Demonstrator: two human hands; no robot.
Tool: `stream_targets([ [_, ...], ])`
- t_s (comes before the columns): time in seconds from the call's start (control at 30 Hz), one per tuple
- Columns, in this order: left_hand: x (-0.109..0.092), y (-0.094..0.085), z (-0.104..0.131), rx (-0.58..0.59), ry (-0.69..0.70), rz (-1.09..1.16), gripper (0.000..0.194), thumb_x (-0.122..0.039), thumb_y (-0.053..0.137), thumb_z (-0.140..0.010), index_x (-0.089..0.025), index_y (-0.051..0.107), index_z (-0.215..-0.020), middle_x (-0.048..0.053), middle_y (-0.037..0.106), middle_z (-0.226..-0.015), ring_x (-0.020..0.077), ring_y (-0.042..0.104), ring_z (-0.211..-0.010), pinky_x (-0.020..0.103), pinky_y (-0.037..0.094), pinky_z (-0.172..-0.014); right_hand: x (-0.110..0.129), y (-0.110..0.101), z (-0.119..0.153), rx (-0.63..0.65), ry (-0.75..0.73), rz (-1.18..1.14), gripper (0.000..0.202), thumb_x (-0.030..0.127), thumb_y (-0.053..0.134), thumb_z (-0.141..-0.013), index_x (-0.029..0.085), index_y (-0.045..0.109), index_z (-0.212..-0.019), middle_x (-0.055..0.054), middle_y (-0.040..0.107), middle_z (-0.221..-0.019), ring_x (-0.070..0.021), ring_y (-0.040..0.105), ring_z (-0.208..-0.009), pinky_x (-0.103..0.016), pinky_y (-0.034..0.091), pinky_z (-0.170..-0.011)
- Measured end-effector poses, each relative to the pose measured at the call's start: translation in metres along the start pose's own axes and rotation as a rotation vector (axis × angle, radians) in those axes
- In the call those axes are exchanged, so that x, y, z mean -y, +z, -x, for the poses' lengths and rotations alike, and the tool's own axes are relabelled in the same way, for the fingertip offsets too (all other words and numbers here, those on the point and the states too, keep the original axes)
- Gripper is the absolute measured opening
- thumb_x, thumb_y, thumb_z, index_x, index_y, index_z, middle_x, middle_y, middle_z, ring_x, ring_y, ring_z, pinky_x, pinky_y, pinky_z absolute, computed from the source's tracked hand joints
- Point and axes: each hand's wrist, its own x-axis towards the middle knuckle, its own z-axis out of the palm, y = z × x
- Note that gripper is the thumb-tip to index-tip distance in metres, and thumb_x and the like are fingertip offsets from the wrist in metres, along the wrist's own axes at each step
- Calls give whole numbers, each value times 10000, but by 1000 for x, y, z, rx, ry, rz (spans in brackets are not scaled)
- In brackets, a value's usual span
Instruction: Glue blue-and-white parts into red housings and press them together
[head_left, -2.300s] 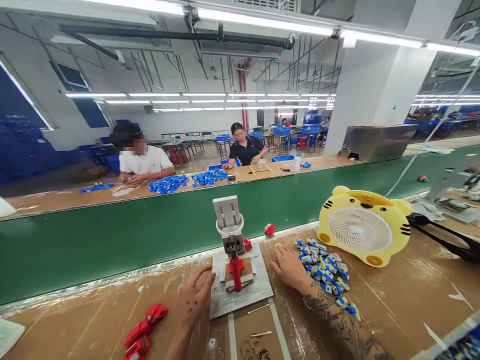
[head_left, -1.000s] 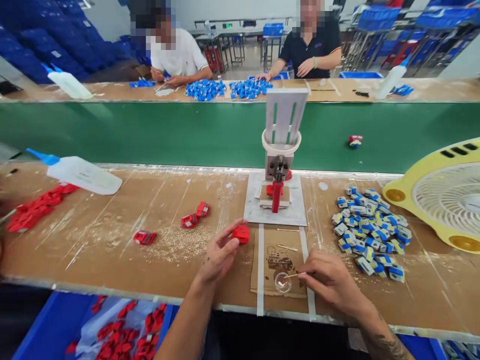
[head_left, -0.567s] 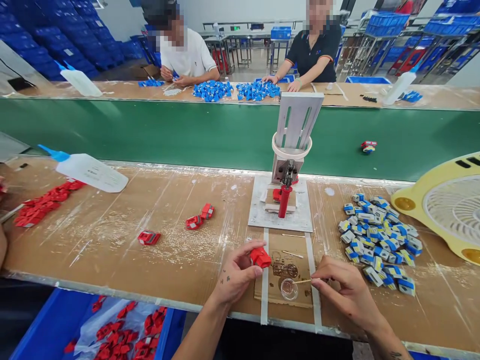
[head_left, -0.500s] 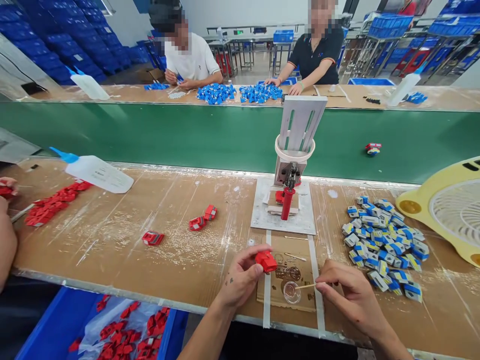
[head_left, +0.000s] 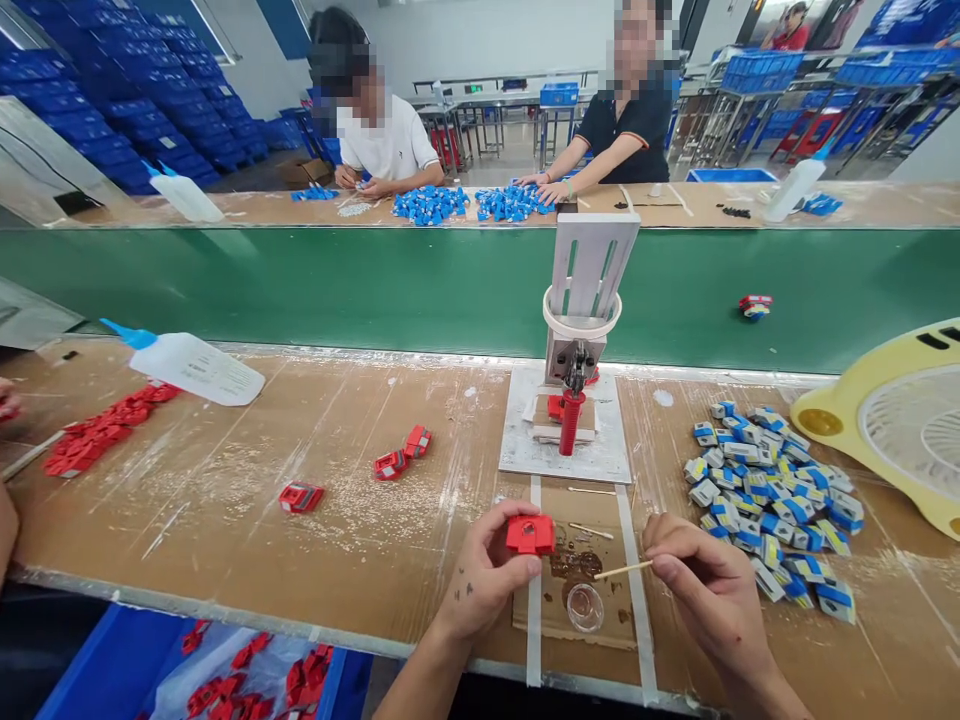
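Red part [head_left: 529,541] (left hand [head_left: 484,574]) near stick [head_left: 624,571]

The left hand [head_left: 484,570] is bare and sits left of the clear dish [head_left: 585,608], thumb and fingers closed in a grip; small dark marks show near the thumb's base. The left forearm [head_left: 433,668] slants up toward the dish. The right hand [head_left: 705,580], also bare, stands right of the dish, thumb and forefinger pinched. The right forearm [head_left: 772,690] angles inward.
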Motion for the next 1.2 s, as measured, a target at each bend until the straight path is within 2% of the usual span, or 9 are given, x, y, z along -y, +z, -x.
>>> stream_targets([
  [0.1, 1, 5, -2, -58, -104, 265, 415, -296, 974, -515, -219, 765, -865, 11, 739, -818, 147, 646, -784, 231, 512, -780, 2, 1, -2, -11, -4, -12, 256, 376, 712, -928, 229, 734, -720, 1, 592, -560, -152, 534, -535, -267, 426, -495],
  [0.17, 1, 7, -2, -87, -95, 301, 414, -295, 995, -509, -207, 761, -839, 7, 743, -820, 122, 641, -761, 204, 508, -762, 3, 2, -3, -16, 3, -15, 258, 374, 716, -924, 224, 735, -714, -2, 596, -563, -155, 535, -540, -271, 425, -497],
  [0.27, 0, 8, 1, -55, -68, 247, 474, -296, 990, -558, -220, 774, -973, 28, 764, -892, 145, 681, -807, 240, 533, -798, 4, 4, -5, -36, 17, -20, 293, 390, 712, -922, 216, 721, -687, -4, 593, -559, -156, 531, -540, -276, 426, -497],
  [0.37, -1, 7, 5, 32, -73, 200, 564, -306, 976, -587, -239, 761, -1104, 48, 771, -925, 197, 723, -841, 320, 559, -848, 4, 9, -6, -57, 21, -16, 312, 409, 702, -927, 215, 714, -684, -3, 587, -558, -154, 534, -537, -273, 429, -494],
  [0.47, 2, 6, 7, 118, -77, 181, 509, -335, 976, -572, -228, 788, -1033, 58, 778, -852, 231, 746, -836, 347, 572, -847, 5, 16, -7, -61, 20, -12, 310, 411, 694, -935, 220, 712, -693, -1, 592, -567, -150, 538, -538, -266, 436, -498],
  [0.57, 6, 8, 6, 114, 9, 127, 474, -308, 975, -574, -237, 794, -1006, 64, 790, -937, 207, 738, -852, 303, 580, -819, 7, 24, -7, -63, 14, -9, 323, 420, 691, -938, 220, 710, -685, 0, 589, -558, -149, 536, -530, -261, 435, -489],
  [0.67, 7, 11, 6, 113, 123, 63, 391, -227, 937, -644, -231, 777, -1000, 62, 785, -1012, 174, 733, -860, 252, 581, -799, 8, 28, -8, -66, 0, -6, 322, 411, 687, -942, 219, 713, -686, 1, 596, -555, -145, 537, -524, -251, 431, -476],
  [0.8, 8, 14, 7, 169, 220, 39, 306, -156, 862, -742, -237, 736, -1009, 59, 779, -1054, 182, 745, -955, 249, 586, -848, 10, 30, -10, -68, -12, 28, 321, 400, 682, -948, 216, 712, -686, 2, 602, -553, -143, 544, -519, -244, 430, -469],
  [1.2, 9, 18, 7, 208, 265, -4, 314, -110, 826, -776, -241, 695, -1029, 61, 775, -1079, 214, 756, -1019, 300, 610, -899, 13, 30, -13, 9, -59, 156, 332, 356, 653, -958, 210, 680, -660, 1, 594, -537, -144, 527, -487, -256, 415, -458],
])
